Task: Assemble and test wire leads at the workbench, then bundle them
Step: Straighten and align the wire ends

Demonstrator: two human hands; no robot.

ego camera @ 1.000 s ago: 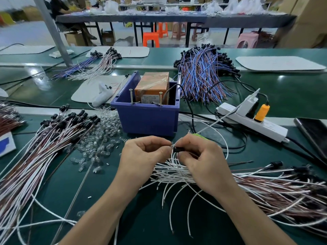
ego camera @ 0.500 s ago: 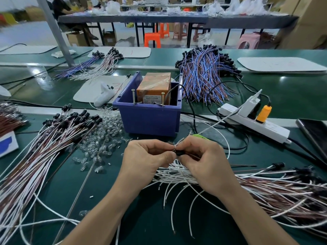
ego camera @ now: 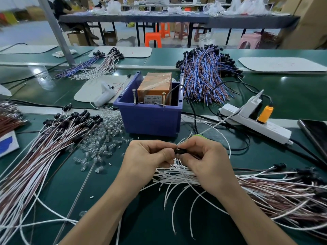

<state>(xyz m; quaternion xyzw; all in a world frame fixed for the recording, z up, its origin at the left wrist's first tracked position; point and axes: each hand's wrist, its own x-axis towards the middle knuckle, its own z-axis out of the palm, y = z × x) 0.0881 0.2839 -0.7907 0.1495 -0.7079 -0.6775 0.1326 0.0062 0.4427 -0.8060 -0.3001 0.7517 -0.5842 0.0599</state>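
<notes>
We are holding a small black socket [ego camera: 179, 150] between both hands, just above the green tabletop [ego camera: 106, 183] and in front of the blue bin [ego camera: 150, 119]. Our right hand [ego camera: 208, 161] is closing its grip around the socket, and our left hand [ego camera: 146, 156] is pinching narrowly at its end. Loose white leads [ego camera: 177, 175] are lying beneath, with clear bulbs [ego camera: 104, 137] scattered to the left.

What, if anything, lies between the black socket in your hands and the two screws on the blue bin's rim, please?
Nothing visible does. The left hand and right hand pinch the black socket just in front of the blue bin; the air up to its two screws is free. The clear bulbs lie to the left.
</notes>
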